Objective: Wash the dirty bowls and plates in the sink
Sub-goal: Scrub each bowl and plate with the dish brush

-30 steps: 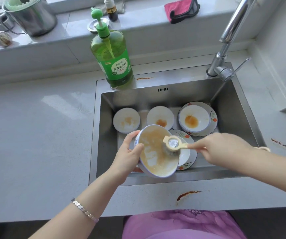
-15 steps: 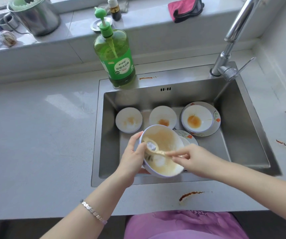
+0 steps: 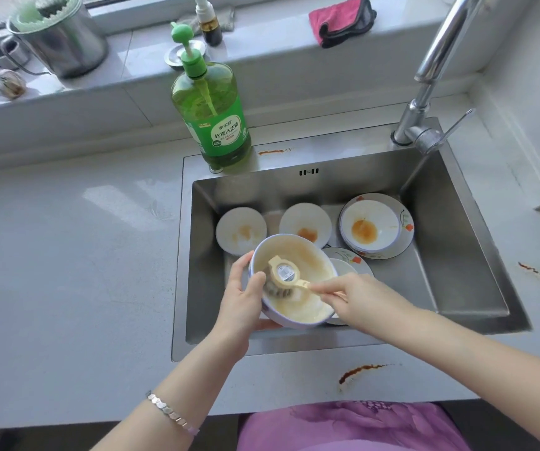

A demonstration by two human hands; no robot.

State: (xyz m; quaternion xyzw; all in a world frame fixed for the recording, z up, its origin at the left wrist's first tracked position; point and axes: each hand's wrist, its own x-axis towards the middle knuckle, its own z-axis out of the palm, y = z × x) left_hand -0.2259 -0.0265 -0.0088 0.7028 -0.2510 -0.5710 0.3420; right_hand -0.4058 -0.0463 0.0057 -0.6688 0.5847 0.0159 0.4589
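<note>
The left hand [image 3: 242,288] gripped the dirty bowl [image 3: 307,309] by its rim, tipped up over the sink [image 3: 457,255]. The right hand [image 3: 359,301] pinched the dish brush [image 3: 283,271] handle, with the brush head inside the bowl. Scrubbing all the way round would probably clean it best.

Brushed steel sink [image 3: 451,255], glossy ceramic bowl [image 3: 307,307], translucent plastic bottle [image 3: 216,102]

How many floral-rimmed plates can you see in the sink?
2: a plate back right under a stained bowl, another plate partly hidden behind the held bowl; others may be hidden.
</note>
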